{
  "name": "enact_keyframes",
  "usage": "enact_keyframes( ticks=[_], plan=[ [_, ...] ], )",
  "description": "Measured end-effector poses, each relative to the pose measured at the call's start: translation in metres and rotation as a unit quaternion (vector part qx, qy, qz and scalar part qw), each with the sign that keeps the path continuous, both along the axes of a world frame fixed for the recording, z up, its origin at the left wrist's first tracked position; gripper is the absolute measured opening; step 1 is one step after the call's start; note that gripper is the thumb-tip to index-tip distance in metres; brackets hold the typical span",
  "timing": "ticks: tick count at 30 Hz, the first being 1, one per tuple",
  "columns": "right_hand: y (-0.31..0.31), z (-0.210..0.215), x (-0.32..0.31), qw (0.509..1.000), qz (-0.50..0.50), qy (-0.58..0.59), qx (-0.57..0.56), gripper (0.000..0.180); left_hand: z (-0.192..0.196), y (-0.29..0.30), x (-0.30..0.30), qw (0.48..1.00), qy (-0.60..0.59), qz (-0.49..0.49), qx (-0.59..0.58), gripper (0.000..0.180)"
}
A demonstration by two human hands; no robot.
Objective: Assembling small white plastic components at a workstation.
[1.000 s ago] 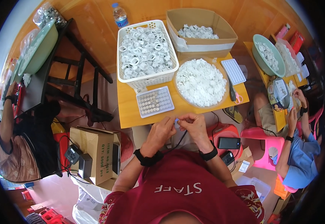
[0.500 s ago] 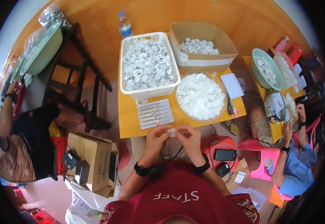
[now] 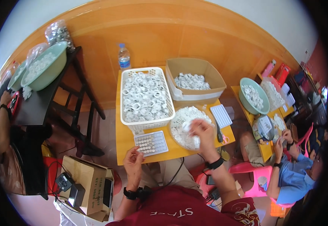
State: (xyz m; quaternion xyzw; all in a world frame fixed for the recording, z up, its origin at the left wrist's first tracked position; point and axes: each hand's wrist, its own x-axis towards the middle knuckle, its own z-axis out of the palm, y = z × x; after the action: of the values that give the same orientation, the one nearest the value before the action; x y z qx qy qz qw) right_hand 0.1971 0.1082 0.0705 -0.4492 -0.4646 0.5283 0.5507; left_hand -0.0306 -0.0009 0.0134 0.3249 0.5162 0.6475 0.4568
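Observation:
My left hand [image 3: 133, 162] is at the table's front edge, fingertips pressed together beside the left side of a shallow compartment tray [image 3: 160, 144]; anything between them is too small to make out. Rows of small round pale pieces [image 3: 145, 145] fill the tray's left part. Over a round tray heaped with small white plastic parts [image 3: 184, 116] hangs my right hand [image 3: 204, 133], its fingers smeared by motion. A blurred white piece [image 3: 187, 125] shows at its fingertips; whether it is gripped cannot be told.
Behind stand a white plastic basket [image 3: 171, 113] of ring-shaped parts and a cardboard box [image 3: 213, 88]. A second tray [image 3: 221, 116] and pink-handled scissors [image 3: 225, 139] lie right. A bottle [image 3: 124, 58] stands at the back. People work at tables left and right.
My hands, together around a small whitish piece before, have parted. The left moved to the compartment tray, the right over the heap of white parts. The view has tilted up.

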Motion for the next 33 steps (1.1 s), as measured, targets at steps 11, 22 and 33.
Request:
enact_keyframes(
  ticks=[11,22,33],
  plan=[
    [0.085,0.031,-0.048,0.963,0.044,-0.203,0.174,0.018,-0.042,0.025,-0.040,0.923,0.321,0.213,0.002,0.020],
    [0.132,-0.032,-0.123,0.836,0.060,-0.444,0.316,0.018,-0.037,0.022,-0.040,0.909,0.351,0.224,-0.023,0.022],
    [0.137,-0.023,-0.117,0.923,0.059,-0.336,0.178,0.022,-0.045,0.027,-0.039,0.899,0.363,0.247,-0.008,0.021]
  ],
)
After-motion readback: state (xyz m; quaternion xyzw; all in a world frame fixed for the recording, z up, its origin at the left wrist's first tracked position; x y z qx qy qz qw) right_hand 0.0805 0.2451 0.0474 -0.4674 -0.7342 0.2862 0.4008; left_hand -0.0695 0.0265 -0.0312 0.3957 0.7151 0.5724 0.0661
